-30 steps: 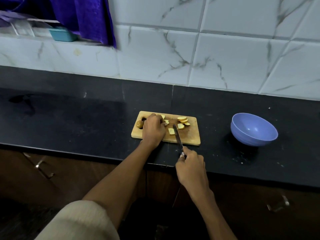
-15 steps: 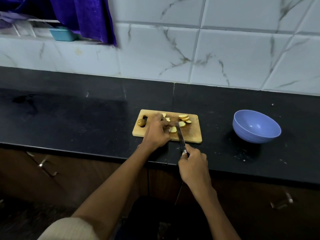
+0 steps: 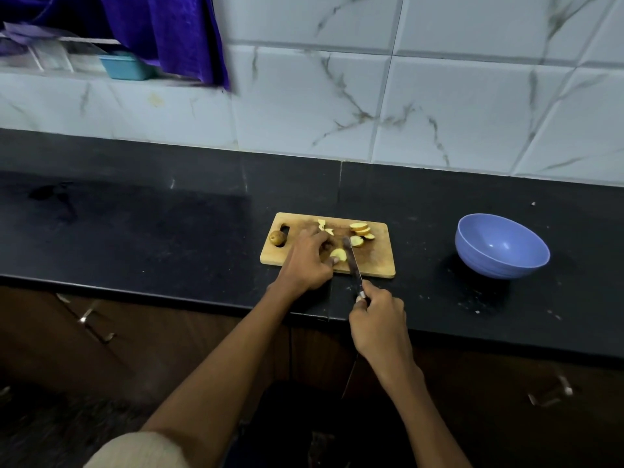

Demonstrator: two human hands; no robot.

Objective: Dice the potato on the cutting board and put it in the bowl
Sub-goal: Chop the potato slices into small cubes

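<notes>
A small wooden cutting board (image 3: 378,261) lies on the black counter. Potato slices (image 3: 360,228) are stacked at its far right, small cut bits (image 3: 323,226) lie at its far middle, and a potato end (image 3: 277,238) sits by the handle hole. My left hand (image 3: 309,261) rests on the board and pinches a pale potato slice (image 3: 338,254) with its fingertips. My right hand (image 3: 378,324) grips the handle of a knife (image 3: 352,261) near the counter's front edge. The blade lies over the board just right of that slice. A blue bowl (image 3: 501,245) stands to the right, apart from the board.
The counter (image 3: 169,231) runs along a white marble-tiled wall. A purple cloth (image 3: 175,32) and a teal tub (image 3: 126,66) sit on a ledge at the upper left. Brown cabinet doors with metal handles (image 3: 91,322) are below the counter edge.
My left hand has drawn back toward the board's front edge, holding one slice. The knife blade has stayed beside that slice with only a small shift.
</notes>
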